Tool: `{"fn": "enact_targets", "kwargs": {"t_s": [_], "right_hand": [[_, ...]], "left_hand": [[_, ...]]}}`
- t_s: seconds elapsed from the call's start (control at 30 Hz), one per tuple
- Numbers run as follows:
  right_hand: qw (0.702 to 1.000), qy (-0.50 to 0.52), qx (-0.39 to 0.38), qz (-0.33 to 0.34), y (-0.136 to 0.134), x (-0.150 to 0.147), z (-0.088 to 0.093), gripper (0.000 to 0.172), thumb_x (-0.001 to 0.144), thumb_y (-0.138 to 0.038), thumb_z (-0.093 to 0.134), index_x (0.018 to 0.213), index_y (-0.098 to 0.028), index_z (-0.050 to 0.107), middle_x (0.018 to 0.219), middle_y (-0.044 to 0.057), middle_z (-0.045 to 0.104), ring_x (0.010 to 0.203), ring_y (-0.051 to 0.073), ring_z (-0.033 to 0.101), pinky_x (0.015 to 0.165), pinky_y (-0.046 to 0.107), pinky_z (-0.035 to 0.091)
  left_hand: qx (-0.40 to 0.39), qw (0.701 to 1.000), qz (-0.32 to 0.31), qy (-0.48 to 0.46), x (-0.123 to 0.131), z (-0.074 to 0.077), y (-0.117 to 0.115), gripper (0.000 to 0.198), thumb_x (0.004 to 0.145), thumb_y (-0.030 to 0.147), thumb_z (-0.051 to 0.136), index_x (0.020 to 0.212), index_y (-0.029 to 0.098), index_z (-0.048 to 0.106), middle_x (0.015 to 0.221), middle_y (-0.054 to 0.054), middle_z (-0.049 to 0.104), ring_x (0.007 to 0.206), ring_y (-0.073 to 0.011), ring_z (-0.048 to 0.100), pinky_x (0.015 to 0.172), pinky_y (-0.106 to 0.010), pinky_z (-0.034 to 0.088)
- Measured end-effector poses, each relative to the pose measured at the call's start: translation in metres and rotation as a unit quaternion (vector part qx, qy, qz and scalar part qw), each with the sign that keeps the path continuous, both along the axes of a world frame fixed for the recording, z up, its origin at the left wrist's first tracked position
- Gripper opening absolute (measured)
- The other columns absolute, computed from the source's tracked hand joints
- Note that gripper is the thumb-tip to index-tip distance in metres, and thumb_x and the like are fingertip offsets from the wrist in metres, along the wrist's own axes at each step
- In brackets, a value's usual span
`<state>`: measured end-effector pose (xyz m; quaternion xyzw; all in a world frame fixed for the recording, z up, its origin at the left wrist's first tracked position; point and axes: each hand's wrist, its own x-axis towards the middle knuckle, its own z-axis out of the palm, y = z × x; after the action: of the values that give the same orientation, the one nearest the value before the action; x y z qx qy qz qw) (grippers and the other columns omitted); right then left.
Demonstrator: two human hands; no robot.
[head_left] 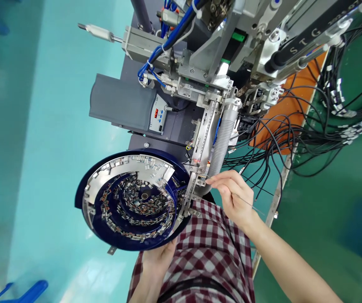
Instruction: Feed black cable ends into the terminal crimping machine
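My right hand point(235, 198) pinches a thin metal pick point(253, 206), and its fingertips sit at the lower end of the slim metal feed track point(203, 134). That track runs from the machine head down to the rim of a dark blue vibratory bowl point(88, 179). Inside the bowl, several small metal clips point(138, 202) lie along the spiral ramps. My left hand point(159, 257) rests against the bowl's lower rim, fingers curled under it. A red and white checked shirt point(209, 244) shows between my arms.
A grey controller box point(122, 103) with a red display stands behind the bowl. The machine head point(212, 50) carries blue hoses, a pneumatic cylinder and a ribbed grey hose point(223, 134). Black cables point(294, 134) spill over an orange mat to the right. The floor is teal and green.
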<state>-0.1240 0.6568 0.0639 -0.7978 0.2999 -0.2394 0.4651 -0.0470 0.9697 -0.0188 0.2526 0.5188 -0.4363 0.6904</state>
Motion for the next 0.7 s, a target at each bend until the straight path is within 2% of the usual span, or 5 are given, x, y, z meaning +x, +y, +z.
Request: {"fn": "enact_targets", "kwargs": {"t_s": [0.17, 0.3, 0.43, 0.53, 0.7], "right_hand": [[0.997, 0.007, -0.016, -0.077, 0.0076, 0.0046, -0.0054, 0.019, 0.094, -0.012, 0.048, 0.089, -0.022, 0.062, 0.086, 0.005, 0.067, 0.084, 0.018, 0.064, 0.073, 0.034, 0.056], [0.998, 0.035, -0.031, -0.046, 0.0091, 0.0066, -0.0028, 0.011, 0.091, -0.012, 0.053, 0.091, -0.021, 0.060, 0.088, 0.006, 0.067, 0.086, 0.019, 0.064, 0.074, 0.034, 0.056], [0.998, 0.042, -0.037, -0.016, 0.0094, 0.0057, 0.0006, 0.016, 0.093, -0.010, 0.049, 0.095, -0.021, 0.061, 0.094, 0.008, 0.067, 0.089, 0.018, 0.064, 0.077, 0.033, 0.056], [0.999, 0.030, -0.012, -0.025, 0.0097, 0.0052, -0.0006, 0.017, 0.094, -0.012, 0.048, 0.096, -0.022, 0.062, 0.092, 0.007, 0.068, 0.090, 0.019, 0.065, 0.077, 0.035, 0.056], [0.997, 0.013, 0.019, -0.073, 0.0084, 0.0046, -0.0026, 0.022, 0.095, -0.013, 0.045, 0.092, -0.023, 0.065, 0.086, 0.006, 0.069, 0.087, 0.020, 0.064, 0.076, 0.038, 0.055]], "left_hand": [[-0.071, 0.997, 0.010, -0.015, -0.0001, 0.0001, 0.0005, 0.041, 0.098, 0.034, 0.032, 0.111, 0.026, 0.069, 0.117, -0.009, 0.070, 0.113, -0.0241, 0.063, 0.101, -0.049, 0.046], [-0.061, 0.998, 0.008, -0.017, -0.0005, -0.0010, 0.0005, 0.040, 0.098, 0.036, 0.034, 0.118, 0.023, 0.066, 0.120, -0.011, 0.068, 0.120, -0.0275, 0.057, 0.101, -0.050, 0.046], [-0.059, 0.998, 0.009, -0.010, -0.0011, -0.0038, 0.0014, 0.042, 0.098, 0.036, 0.032, 0.122, 0.024, 0.064, 0.123, -0.011, 0.066, 0.123, -0.0285, 0.055, 0.104, -0.053, 0.043], [-0.054, 0.998, -0.009, -0.022, -0.0014, -0.0047, 0.0031, 0.042, 0.098, 0.037, 0.032, 0.120, 0.023, 0.065, 0.123, -0.010, 0.066, 0.122, -0.0288, 0.055, 0.103, -0.052, 0.043], [-0.049, 0.997, -0.050, -0.042, 0.0002, -0.0032, 0.0038, 0.044, 0.099, 0.035, 0.029, 0.109, 0.022, 0.070, 0.116, -0.009, 0.070, 0.113, -0.0241, 0.063, 0.101, -0.044, 0.047]]}}
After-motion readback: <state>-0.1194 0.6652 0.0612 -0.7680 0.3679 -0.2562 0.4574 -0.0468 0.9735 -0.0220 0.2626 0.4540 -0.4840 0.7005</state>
